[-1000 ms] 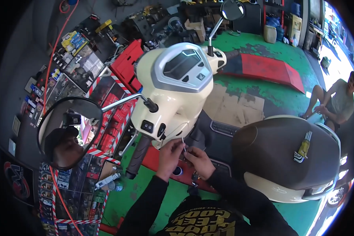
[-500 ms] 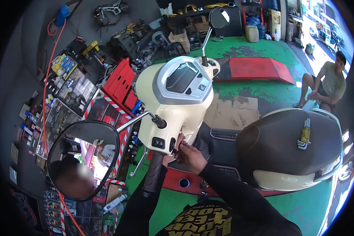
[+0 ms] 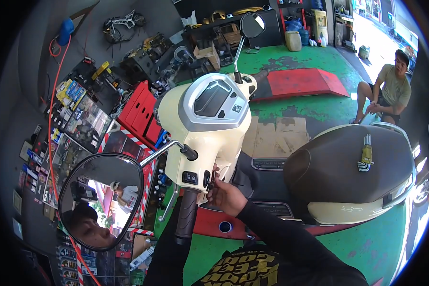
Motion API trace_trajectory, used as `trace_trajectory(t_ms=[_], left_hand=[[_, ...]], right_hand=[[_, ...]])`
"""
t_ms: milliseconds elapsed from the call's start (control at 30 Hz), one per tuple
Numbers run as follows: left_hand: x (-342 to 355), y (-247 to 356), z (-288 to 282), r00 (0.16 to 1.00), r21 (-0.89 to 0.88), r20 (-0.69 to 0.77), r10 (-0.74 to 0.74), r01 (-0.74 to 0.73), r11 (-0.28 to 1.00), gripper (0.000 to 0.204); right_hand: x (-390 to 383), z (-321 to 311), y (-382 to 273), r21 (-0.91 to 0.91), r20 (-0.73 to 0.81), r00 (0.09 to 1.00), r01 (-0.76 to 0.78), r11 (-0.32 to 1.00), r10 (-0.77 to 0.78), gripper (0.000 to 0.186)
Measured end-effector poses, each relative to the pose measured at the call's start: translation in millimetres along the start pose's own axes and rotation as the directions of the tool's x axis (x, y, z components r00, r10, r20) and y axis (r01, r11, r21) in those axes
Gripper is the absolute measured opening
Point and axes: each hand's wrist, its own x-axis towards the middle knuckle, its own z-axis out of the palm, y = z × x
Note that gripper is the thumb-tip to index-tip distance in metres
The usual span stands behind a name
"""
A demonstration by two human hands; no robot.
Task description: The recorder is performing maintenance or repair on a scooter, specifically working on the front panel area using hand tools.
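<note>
Right hand: the right hand (image 3: 228, 196) is at the scooter's inner front, fingers curled together; whether they grip anything cannot be made out.
Left hand: mostly hidden behind the handlebar; only a bit of the left hand (image 3: 215, 170) shows, so its state cannot be told.
Scooter: the cream scooter (image 3: 195, 148) stands in the middle, its front beside the hands; the spot between the fingers is covered.
Handlebar: the brown grip (image 3: 187, 217) covers part of the left sleeve.
Cup: a round cup (image 3: 225, 226) is on the red platform (image 3: 201, 221), dark inside, contents unreadable.
Key holder: a yellow holder (image 3: 366, 155) carries silver hex keys and lies on the brown seat (image 3: 326, 178).
Display case: a glass case (image 3: 69, 157) contains small goods, too small to identify.
Bystander: a seated person (image 3: 391, 90), feet partly hidden by the seat.
Carton: a cardboard box (image 3: 208, 56) among clutter, contents indistinct.
Jugs: a pale jug (image 3: 293, 42) near blue ones; fill levels cannot be told.
</note>
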Motion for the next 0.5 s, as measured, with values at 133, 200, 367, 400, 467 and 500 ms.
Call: trace_trajectory(t_ms=[133,200,367,400,467,500], left_hand=[[9.5,-2.0,-13.6,0.986,-0.205,0.096,-0.137,0.154,0.967,0.031],[23.7,-13.2,-22.0,0.942,-0.375,0.224,-0.251,0.321,0.870,0.032],[61.0,-66.0,-72.0,0.607,-0.521,0.795,0.026,0.659,0.543,0.062],[80.7,-83.0,-70.1,0.589,-0.507,0.808,0.027,0.672,0.540,0.062],[103.9,-110.1,-96.4,0.479,-0.423,0.870,0.119,0.601,0.678,0.064],[103.2,-117.5,-121.9,0.437,-0.392,0.887,0.152,0.537,0.747,0.065]], right_hand=[[3.2,4.6,1.0,0.045,0.035,0.999,-0.008,0.999,0.007,0.025],[5.4,2.9,-0.9,0.010,0.006,1.000,0.020,1.000,-0.020,0.025],[15.4,-6.5,7.0,-0.457,-0.070,0.970,0.178,0.872,-0.235,0.024],[14.6,-12.5,1.9,-0.458,-0.081,0.964,0.190,0.868,-0.254,0.024],[13.1,-4.0,4.1,-0.263,-0.019,0.990,0.133,0.956,-0.143,0.025],[12.8,7.0,11.9,-0.165,0.036,0.997,0.073,0.984,-0.068,0.025]])
